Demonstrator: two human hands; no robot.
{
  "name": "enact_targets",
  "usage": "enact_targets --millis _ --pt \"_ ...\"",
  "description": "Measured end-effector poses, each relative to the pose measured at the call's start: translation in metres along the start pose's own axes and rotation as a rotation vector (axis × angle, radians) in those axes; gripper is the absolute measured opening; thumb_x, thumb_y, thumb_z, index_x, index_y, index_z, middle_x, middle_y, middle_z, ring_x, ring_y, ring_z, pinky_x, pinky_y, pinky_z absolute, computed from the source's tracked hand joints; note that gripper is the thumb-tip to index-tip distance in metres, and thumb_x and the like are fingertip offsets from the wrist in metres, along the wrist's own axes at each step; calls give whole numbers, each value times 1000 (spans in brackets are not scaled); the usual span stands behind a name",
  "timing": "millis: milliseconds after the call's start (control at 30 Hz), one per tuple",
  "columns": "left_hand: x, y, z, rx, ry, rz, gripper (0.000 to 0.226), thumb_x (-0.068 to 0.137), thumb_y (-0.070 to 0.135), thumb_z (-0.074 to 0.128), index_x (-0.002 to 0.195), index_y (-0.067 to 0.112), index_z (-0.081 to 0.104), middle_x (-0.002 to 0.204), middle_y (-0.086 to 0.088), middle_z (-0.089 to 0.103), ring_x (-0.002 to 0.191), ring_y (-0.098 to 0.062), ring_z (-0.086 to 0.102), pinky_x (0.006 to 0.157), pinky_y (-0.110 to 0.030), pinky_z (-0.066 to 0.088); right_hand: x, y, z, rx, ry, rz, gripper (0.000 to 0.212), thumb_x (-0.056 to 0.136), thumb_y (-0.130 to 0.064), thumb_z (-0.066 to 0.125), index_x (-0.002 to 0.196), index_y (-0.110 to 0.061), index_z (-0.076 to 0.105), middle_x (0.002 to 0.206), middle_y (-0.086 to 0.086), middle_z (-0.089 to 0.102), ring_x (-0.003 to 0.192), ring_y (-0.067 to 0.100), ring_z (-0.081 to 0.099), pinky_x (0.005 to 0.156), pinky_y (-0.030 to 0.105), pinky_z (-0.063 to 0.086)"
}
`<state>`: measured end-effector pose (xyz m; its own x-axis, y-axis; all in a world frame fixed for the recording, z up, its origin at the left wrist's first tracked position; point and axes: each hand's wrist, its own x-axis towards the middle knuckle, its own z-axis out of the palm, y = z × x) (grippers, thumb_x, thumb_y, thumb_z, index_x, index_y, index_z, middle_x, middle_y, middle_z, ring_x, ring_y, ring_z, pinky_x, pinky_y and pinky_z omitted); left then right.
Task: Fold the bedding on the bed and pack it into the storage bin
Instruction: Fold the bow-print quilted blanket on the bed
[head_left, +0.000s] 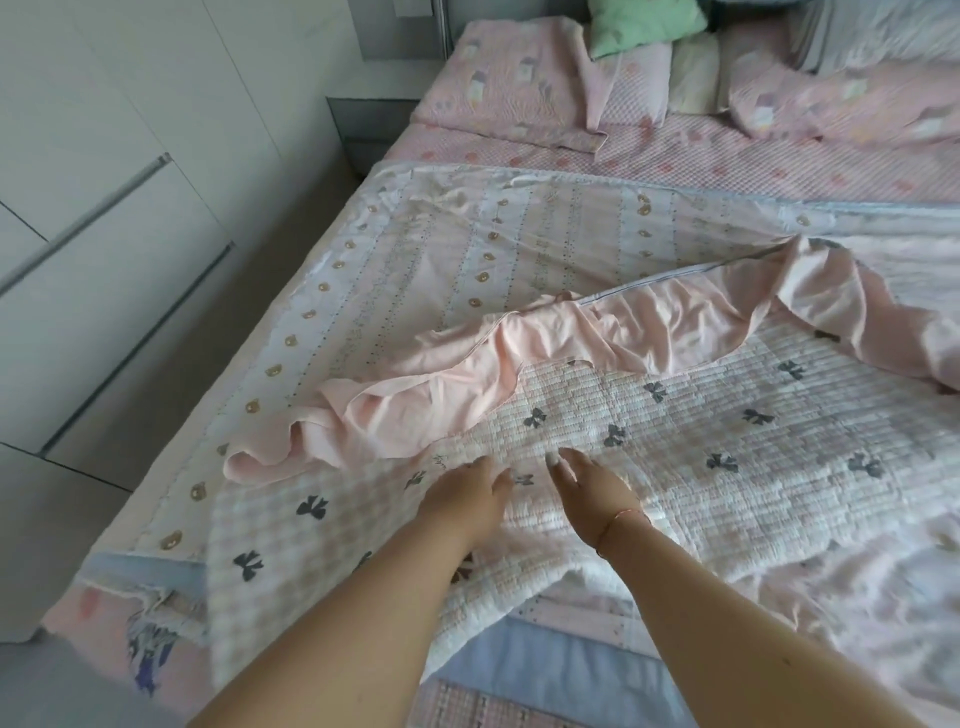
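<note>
A white quilted blanket with dark bows (701, 431) lies spread over the near half of the bed, its plain pink underside (597, 338) turned up in a rumpled band along the far edge. Under it lies a pale sheet printed with small bears (415, 270). My left hand (462, 499) rests flat on the bow blanket, fingers spread. Right beside it my right hand (592, 491), a thin bracelet on the wrist, also lies open on the blanket. Neither hand grips cloth. No storage bin is in view.
Pink pillows (519, 78) and a green pillow (649, 26) lie at the head of the bed, with a grey quilt (883, 31) at the far right. White wardrobe doors (104, 208) line the left, with a narrow floor strip beside the bed.
</note>
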<state>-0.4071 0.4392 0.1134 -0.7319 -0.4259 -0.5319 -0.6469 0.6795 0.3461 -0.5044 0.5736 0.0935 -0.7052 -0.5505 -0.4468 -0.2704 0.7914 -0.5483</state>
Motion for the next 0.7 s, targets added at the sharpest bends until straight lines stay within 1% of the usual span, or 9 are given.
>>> enact_targets --millis 100,167,233,333,433,467,533,600,700 --pt "-2 -1 3 -54 -1 -1 59 102 52 22 150 17 29 152 -6 39 137 -25 40 107 -35 33 -14 -10 1 40 37 34 68 92 -64 14 129 -19 49 114 4 62 97 20 59 84 36 49" --pt "-5 -4 6 -51 25 29 59 102 51 22 149 16 30 151 -5 39 137 -25 40 107 -34 33 -24 -17 3 93 56 50 63 93 -62 12 112 -17 53 91 2 59 81 18 55 76 34 48" --pt "-7 -10 8 -33 63 59 57 102 49 21 147 15 33 149 -5 42 135 -24 42 105 -33 34 -36 -24 8 139 75 56 65 95 -60 12 118 -17 54 82 1 58 80 19 57 71 32 46" --pt "-9 -22 13 3 84 75 57 102 48 19 143 14 38 143 -7 48 130 -25 46 103 -35 36 -55 -32 17 185 89 59 65 96 -58 13 125 -15 53 85 2 60 84 20 57 71 31 43" --pt "-15 -34 23 15 125 122 50 102 47 20 127 14 49 130 -9 56 118 -26 51 99 -38 40 -75 -34 30 214 132 62 61 97 -56 15 116 -14 55 87 5 61 82 22 57 69 31 43" --pt "-19 -37 26 9 137 137 49 102 46 21 127 14 49 131 -9 56 120 -26 49 101 -39 38 -82 -35 35 223 150 69 60 98 -56 16 111 -13 56 84 4 60 80 21 56 66 31 41" --pt "-35 -47 31 -21 141 145 51 103 45 23 138 15 44 144 -7 46 133 -26 39 110 -41 31 -98 -39 50 237 192 74 57 98 -55 18 102 -13 56 81 4 58 77 20 54 63 30 40" --pt "-49 -61 30 -25 160 178 48 102 44 25 135 17 47 142 -6 47 134 -27 38 110 -43 32 -110 -48 66 240 238 56 53 98 -53 19 96 -14 55 78 3 57 79 21 55 68 32 43" --pt "-69 -95 28 -20 160 162 48 101 43 28 136 16 47 140 -6 50 131 -28 43 107 -44 37 -124 -69 88 242 270 13 51 99 -50 20 103 -14 57 88 3 58 93 23 55 79 34 45"
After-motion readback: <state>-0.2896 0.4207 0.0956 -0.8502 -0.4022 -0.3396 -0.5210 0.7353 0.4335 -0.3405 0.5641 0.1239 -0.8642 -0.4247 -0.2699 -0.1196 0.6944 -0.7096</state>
